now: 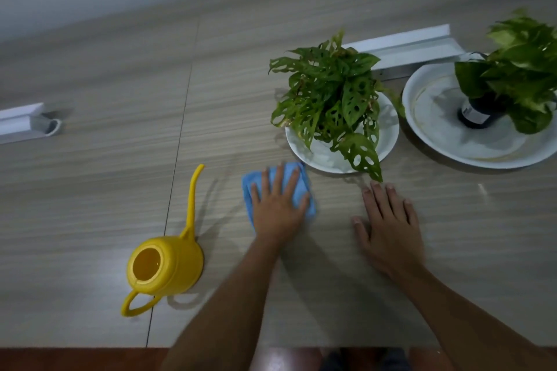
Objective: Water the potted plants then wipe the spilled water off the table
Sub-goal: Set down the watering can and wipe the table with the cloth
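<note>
My left hand (277,205) lies flat, fingers spread, pressing a blue cloth (301,182) onto the wooden table (90,190), just in front of the nearer white saucer (388,141). That saucer holds a plant with holed green leaves (334,93). My right hand (388,223) rests palm down on the bare table to the right of the cloth, holding nothing. A second leafy plant (518,69) in a dark pot (476,113) stands in a larger white saucer (452,141) at the far right. The yellow watering can (164,265) stands upright to my left, spout pointing away.
Two white cable trays sit on the table: one (21,123) at the far left, one (404,45) behind the plants. A seam (177,144) runs across the tabletop past the can. The table's front edge (90,346) is close to me, red-brown floor below.
</note>
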The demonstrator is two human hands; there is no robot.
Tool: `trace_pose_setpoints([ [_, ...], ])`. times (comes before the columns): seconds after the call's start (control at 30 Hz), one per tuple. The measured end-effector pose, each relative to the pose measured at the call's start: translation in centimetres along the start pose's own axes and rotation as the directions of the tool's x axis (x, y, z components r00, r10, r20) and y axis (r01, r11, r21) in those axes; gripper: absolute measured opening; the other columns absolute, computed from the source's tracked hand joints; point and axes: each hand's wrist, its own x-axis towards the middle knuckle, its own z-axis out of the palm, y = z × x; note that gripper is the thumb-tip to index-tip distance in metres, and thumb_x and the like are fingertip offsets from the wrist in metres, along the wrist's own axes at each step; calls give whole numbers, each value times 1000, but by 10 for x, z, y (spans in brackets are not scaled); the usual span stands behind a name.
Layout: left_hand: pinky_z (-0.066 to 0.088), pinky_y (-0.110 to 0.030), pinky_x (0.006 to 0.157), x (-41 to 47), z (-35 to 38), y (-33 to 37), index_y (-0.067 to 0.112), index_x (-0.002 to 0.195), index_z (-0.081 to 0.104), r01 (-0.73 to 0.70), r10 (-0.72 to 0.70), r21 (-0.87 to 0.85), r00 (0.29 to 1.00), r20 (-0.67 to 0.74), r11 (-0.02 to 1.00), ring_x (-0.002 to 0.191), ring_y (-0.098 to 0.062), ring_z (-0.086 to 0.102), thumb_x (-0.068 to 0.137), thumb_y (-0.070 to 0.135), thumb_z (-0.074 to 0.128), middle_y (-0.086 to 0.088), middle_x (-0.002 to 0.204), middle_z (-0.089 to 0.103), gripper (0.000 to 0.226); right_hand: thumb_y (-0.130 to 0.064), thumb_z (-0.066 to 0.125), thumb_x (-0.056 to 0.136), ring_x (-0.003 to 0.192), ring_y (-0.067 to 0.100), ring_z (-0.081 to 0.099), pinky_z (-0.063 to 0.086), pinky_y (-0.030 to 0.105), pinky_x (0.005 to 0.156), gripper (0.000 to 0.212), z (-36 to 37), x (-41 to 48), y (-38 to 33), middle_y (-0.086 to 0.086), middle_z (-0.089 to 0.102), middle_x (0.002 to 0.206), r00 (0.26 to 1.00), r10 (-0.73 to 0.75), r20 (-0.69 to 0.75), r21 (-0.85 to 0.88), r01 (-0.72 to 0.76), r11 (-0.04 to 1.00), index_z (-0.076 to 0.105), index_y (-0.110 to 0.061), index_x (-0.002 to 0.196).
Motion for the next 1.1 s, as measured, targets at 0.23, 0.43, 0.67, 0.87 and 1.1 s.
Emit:
trace_pose_setpoints([
  [0.23, 16, -68, 118, -98, 13, 2, 35, 160, 21, 131, -133, -42, 989, -67, 991, 155, -36, 6, 98, 58, 31, 1, 169, 14, 67, -51, 33, 95, 150, 26, 15, 13, 50, 119, 67, -3, -1, -1, 5, 24, 161, 1000, 13, 13, 22, -13, 1000, 30, -17, 152],
  [0.43, 11, -63, 120, -35, 4, -13, 37, 160, 15, 29, -29, 20, 1000, -9, 999, 157, -29, 1, 96, 63, 28, 4, 170, 10, 70, -50, 29, 94, 149, 26, 17, 13, 50, 118, 66, -1, -1, -1, 5, 26, 161, 1000, -6, -3, 16, 7, 1000, 30, -17, 152],
  [0.67, 14, -65, 118, -147, 22, 29, 37, 159, 21, -32, 31, -27, 999, -28, 999, 155, -35, 7, 94, 64, 39, 3, 169, 16, 73, -48, 34, 93, 148, 28, 19, 14, 51, 117, 66, -3, -2, -4, 7, 26, 160, 1000, 4, 2, 22, -4, 1000, 33, -15, 150],
  [0.87, 19, -65, 118, -94, 10, -38, 39, 159, 20, 208, -206, 15, 975, -84, 978, 155, -33, 12, 95, 64, 31, -1, 168, 21, 70, -50, 26, 96, 150, 24, 14, 12, 49, 118, 64, -5, 0, 2, 3, 22, 162, 999, -16, 40, 100, 12, 995, 33, -18, 150],
  [1.1, 12, -65, 118, -149, 28, 63, 41, 159, 21, -159, 159, -24, 987, -2, 987, 155, -36, 6, 93, 68, 38, 4, 169, 17, 73, -48, 28, 97, 149, 25, 14, 13, 46, 117, 62, -25, -7, 49, 2, 22, 162, 999, 37, 6, 102, -37, 994, 33, -20, 151],
])
